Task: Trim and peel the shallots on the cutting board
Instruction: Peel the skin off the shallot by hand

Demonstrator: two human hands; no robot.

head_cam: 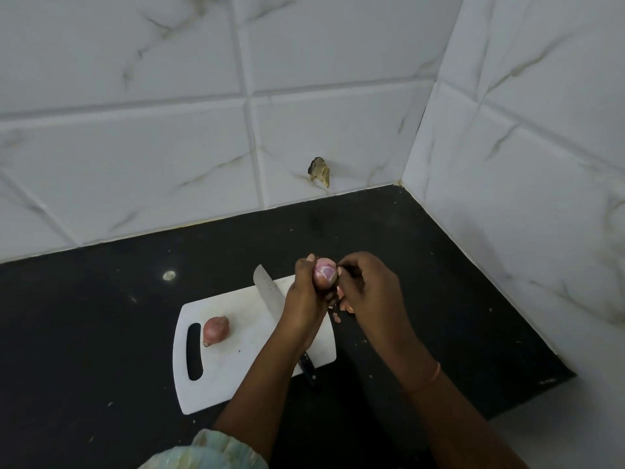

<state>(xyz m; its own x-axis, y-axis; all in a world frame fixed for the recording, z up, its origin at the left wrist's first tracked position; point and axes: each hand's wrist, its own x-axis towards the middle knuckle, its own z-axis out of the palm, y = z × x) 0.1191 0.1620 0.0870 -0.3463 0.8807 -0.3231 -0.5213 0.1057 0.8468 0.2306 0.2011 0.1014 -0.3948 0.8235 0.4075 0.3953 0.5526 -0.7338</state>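
Between my grips, left grip (304,292) grasps a half-peeled shallot (325,273) while right grip (363,289) pinches its skin; left of them, another shallot (216,330) waits unpeeled

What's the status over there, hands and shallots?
Left hand grips shallot, right hand pinching its skin. Second shallot unpeeled on cutting board. Knife idle beneath the hands.

Bare forearms — orange wristband (436,373), pale green sleeve (216,451).

I see an unpeeled pink shallot (216,330) on the white plastic cutting board (236,367), left of the steel-bladed knife (270,294) lying across it.
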